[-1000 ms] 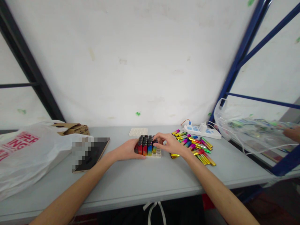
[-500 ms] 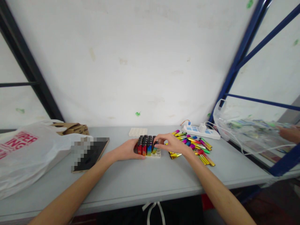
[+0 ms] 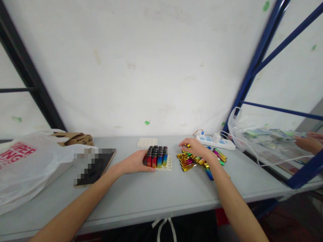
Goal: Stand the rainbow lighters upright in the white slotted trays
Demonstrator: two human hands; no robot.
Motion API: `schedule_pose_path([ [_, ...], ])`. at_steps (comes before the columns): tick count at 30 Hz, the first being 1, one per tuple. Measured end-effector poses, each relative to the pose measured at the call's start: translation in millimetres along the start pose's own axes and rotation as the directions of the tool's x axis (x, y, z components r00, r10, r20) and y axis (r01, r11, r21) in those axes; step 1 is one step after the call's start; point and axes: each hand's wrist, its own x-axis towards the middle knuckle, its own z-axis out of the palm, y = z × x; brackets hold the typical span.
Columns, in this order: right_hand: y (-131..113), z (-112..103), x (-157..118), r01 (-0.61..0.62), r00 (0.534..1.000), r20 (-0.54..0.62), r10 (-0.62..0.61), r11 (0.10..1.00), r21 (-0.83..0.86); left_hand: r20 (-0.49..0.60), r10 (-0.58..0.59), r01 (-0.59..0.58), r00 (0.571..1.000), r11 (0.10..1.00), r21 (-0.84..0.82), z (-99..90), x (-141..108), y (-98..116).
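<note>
Several upright cylinders with black tops, which look like lighters point(image 3: 157, 157), fill the left part of a white plastic tray point(image 3: 169, 163) with small pockets. Red, orange, blue and yellow colouring shows on their bodies. My left hand point(image 3: 137, 161) is wrapped round the left side of this group, thumb along the front and fingers hidden behind. To the right lies a loose pile of shiny metallic sleeves point(image 3: 188, 164) in gold, purple, green and blue. Over its far left part hovers my right hand point(image 3: 193, 147), fingers bent and apart, with a gold piece visible just beneath them.
A second white tray point(image 3: 147, 142) lies behind, near the wall. Left are a dark flat tablet-like thing point(image 3: 94, 169), a white plastic bag point(image 3: 37, 164) and brown cardboard point(image 3: 78, 138). A power strip point(image 3: 222, 142) sits behind the pile. Beyond the blue frame, another person's hand point(image 3: 306, 144) shows.
My right hand has left the lighter it held at the tray and moved right, over the pile. That lighter now stands upright in the group. My left hand stays in place.
</note>
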Motion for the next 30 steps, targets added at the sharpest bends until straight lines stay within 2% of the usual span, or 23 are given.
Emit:
schedule_pose_path([
  [2,10,-4,-5,-0.020,0.990,0.137,0.019,1.000,0.007,0.003,0.003,-0.003,1.000,1.000,-0.008,0.1,0,0],
  [4,16,-8,-10,-0.028,0.978,0.208,0.019,0.999,0.040,0.003,0.002,-0.002,1.000,1.000,-0.014,0.4,0,0],
  [9,27,-14,-19,-0.072,0.973,0.226,0.043,0.990,0.120,-0.003,0.009,-0.009,1.000,1.000,0.002,0.7,0,0],
  [13,31,-10,-16,-0.098,0.962,0.257,0.091,0.995,0.014,-0.003,0.007,-0.007,1.000,1.000,0.002,0.5,0,0],
  [16,24,-7,-12,-0.126,0.973,0.190,0.128,0.992,-0.022,0.005,-0.011,0.011,1.000,1.000,0.013,0.3,0,0],
  [20,10,-4,-8,-0.129,0.992,0.026,0.127,0.984,0.123,0.007,-0.022,0.022,1.000,0.999,0.026,0.1,0,0],
  [25,-6,7,0,-0.090,0.983,-0.128,0.128,0.960,0.266,0.006,-0.032,0.032,0.999,0.999,0.028,0.1,0,0],
  [30,-16,28,12,-0.049,0.963,-0.198,0.184,0.839,0.542,0.025,-0.023,0.023,0.999,1.000,-0.020,-0.2,0,1],
])
